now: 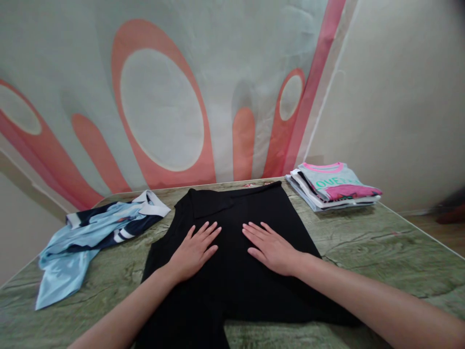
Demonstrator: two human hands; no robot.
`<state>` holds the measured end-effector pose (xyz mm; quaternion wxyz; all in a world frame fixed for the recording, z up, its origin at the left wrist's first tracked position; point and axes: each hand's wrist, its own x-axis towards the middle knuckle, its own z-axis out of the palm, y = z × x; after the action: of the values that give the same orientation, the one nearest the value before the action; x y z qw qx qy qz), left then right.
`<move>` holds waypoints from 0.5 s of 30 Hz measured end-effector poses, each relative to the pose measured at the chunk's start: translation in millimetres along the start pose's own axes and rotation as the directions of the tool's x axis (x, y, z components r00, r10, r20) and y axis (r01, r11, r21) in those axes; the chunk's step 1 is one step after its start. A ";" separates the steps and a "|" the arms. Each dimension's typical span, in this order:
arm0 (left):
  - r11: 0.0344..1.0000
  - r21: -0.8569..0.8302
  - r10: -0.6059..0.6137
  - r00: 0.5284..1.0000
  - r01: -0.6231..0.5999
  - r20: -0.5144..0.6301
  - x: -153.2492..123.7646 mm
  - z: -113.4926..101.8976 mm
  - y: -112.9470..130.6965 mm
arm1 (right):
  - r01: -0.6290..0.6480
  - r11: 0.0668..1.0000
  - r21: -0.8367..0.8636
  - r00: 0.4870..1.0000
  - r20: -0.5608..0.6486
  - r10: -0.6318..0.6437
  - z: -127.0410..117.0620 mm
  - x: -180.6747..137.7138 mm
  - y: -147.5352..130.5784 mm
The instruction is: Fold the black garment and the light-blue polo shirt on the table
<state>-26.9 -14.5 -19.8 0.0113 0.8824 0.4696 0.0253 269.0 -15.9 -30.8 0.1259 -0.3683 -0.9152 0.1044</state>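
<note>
Both hands lie flat on a black polo shirt (232, 261) which is spread in the middle of the green marble-pattern table (381, 252). The left hand (194, 249) rests palm down on the left part of the chest area, fingers stretched and a little spread, holding nothing. The right hand (271, 247) does the same on the right part, also open wide and flat, nothing gripped. The two hands are near each other but not touching, w/ a strip of black cloth between them. Pressing flat like this keeps the cloth smooth and in its place, I think.

The shirt's collar points away from the person, toward the wall, and the bottom part hangs over the near table edge.

To the left, a light blue and navy jersey (90, 232) w/ white collar lies crumpled, just beside the black shirt but apart from the hands. At the far right corner stands a pile of folded t-shirts (332, 186), the top one grey w/ pink trim and green letters, well apart from the hands. Behind is a wall w/ orange-pink ovals.
</note>
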 end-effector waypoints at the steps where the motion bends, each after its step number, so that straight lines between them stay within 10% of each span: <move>1: 1.000 0.007 -0.017 1.000 0.017 0.011 -13.9 -3.3 -5.4 | -0.031 0.999 -0.017 1.000 -0.002 0.031 -4.6 -10.4 10.4; 9: 0.997 0.031 -0.073 0.996 0.072 0.049 -93.2 -19.1 -7.3 | -0.192 0.971 -0.143 0.981 -0.047 0.188 -16.2 -62.7 59.0; 15: 0.997 -0.081 0.018 0.998 -0.013 0.058 -57.7 -20.0 23.2 | -0.005 1.000 -0.001 0.996 0.088 0.005 -14.1 -25.5 -20.9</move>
<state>-41.0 -75.3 -0.8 0.0603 0.8852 0.4609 0.0183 277.6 -47.2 -15.4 0.0853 -0.3657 -0.9189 0.1205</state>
